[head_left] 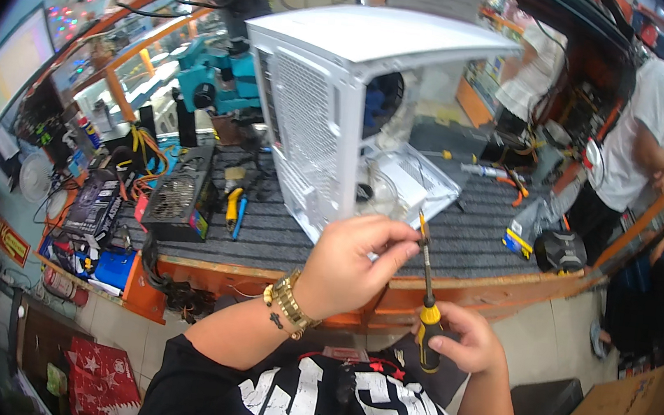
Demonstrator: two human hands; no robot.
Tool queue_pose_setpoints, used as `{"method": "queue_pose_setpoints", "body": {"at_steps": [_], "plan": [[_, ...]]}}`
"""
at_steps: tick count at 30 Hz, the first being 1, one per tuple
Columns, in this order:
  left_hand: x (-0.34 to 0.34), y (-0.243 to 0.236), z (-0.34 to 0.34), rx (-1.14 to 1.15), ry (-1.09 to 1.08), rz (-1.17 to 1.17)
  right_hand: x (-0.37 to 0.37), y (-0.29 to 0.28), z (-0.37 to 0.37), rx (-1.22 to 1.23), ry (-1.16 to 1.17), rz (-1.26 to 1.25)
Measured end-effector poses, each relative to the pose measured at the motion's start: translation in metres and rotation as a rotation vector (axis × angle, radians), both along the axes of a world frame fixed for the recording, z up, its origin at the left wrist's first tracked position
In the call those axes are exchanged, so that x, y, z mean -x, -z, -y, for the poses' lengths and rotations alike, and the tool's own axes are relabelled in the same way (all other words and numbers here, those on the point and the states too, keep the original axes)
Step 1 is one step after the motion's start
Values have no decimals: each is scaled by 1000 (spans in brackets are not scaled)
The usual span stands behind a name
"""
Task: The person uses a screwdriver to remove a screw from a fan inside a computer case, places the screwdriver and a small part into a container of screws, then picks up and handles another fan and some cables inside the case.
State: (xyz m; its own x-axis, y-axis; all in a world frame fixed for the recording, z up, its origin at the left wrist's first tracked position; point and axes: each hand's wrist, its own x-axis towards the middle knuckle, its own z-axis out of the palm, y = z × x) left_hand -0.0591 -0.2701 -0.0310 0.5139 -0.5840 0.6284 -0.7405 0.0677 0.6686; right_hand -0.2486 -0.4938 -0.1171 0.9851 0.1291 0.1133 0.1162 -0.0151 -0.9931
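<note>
My right hand [465, 340] is wrapped round the yellow-and-black handle of a screwdriver [428, 290], whose shaft points up and away from me. Thumb and forefinger of my left hand [359, 261] are pinched together right beside the screwdriver's tip. Whatever they hold is too small to make out. A gold watch [290, 302] and a beaded bracelet circle my left wrist. Just beyond both hands stands a white computer case [317, 123] with mesh panels and an open side. Inside it a dark round fan [384, 102] shows; my left hand partly covers the case's near lower edge.
The case stands on a ridged grey mat [478, 234]. To its left are a power supply unit [179, 193], a yellow-handled tool [233, 204] and cables. Orange-handled pliers [519, 187] and a black round object [560, 250] lie right. A person in white [644, 130] stands far right.
</note>
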Motion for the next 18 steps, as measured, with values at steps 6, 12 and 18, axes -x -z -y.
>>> {"method": "queue_pose_setpoints", "body": {"at_steps": [6,12,18], "plan": [[-12,-15,-39,-68,-4,258,6,3,2,72,18,-2],[-6,-2,-52,49,43,-297,-8,-4,-26,80,8,28],[-3,25,-56,311,292,-770,-23,-10,-42,129,-34,48]]}}
